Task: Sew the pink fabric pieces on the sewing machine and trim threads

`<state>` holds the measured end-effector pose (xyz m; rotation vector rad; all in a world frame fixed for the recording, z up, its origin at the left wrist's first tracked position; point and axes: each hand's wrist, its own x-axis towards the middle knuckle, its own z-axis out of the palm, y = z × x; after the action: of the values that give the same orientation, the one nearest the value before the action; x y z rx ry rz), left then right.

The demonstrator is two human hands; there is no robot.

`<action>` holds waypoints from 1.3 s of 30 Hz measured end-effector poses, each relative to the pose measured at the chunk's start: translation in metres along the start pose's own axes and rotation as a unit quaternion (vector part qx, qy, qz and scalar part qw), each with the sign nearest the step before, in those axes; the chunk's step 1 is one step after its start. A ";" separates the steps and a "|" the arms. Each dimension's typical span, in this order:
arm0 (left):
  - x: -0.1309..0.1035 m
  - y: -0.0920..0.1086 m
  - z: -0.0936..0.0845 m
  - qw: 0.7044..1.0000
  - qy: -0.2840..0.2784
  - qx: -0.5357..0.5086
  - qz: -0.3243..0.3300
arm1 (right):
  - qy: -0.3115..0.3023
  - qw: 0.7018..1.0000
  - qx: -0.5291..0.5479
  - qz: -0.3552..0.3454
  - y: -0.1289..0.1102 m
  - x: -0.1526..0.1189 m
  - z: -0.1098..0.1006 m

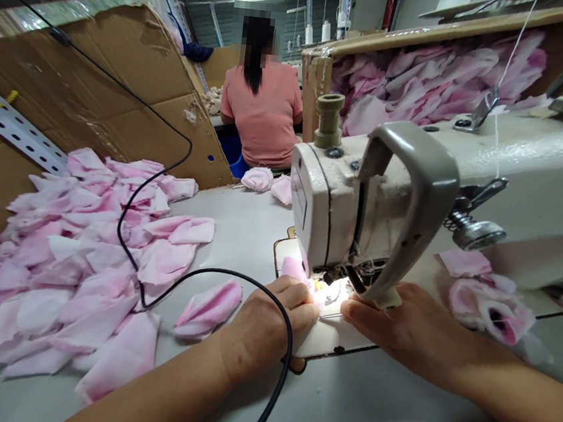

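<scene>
A white sewing machine (332, 203) stands at the right, its lamp lighting the needle area. My left hand (275, 314) lies at the left of the needle plate (334, 331), its fingers curled closed on a small pink fabric piece (295, 268). Most of that piece is hidden by my hand and the glare. On the other side of the needle, my right hand (395, 327) rests low by the plate with its fingers together. The machine's grey curved guard (427, 206) covers part of those fingers, and what they hold cannot be made out.
A large heap of pink fabric pieces (70, 256) covers the table's left, with one folded piece (209, 309) nearer my left hand. A black cable (235, 273) loops across the table and over my left wrist. Sewn pink pieces (490, 303) lie right. A person (262, 108) sits beyond cardboard (99, 78).
</scene>
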<state>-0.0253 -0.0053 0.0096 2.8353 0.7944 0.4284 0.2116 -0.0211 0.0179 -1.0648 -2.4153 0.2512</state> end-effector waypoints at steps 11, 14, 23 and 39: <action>0.006 0.002 0.007 0.991 -0.101 0.071 -0.057 | -0.006 1.000 -0.005 0.010 0.009 -0.002 0.003; 0.010 0.004 0.010 0.986 -0.127 0.073 -0.077 | -0.006 0.999 -0.014 0.029 0.013 -0.001 0.004; 0.009 -0.002 0.020 0.993 -0.066 0.072 -0.062 | 0.034 0.999 -0.038 0.009 0.017 0.003 0.008; 0.009 -0.001 -0.008 0.982 0.094 0.158 -0.040 | 0.066 0.992 -0.089 -0.065 0.036 -0.005 0.012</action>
<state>-0.0208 0.0016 0.0191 3.0695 1.0964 0.6154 0.2320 -0.0001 -0.0070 -0.9604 -2.4091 -0.0775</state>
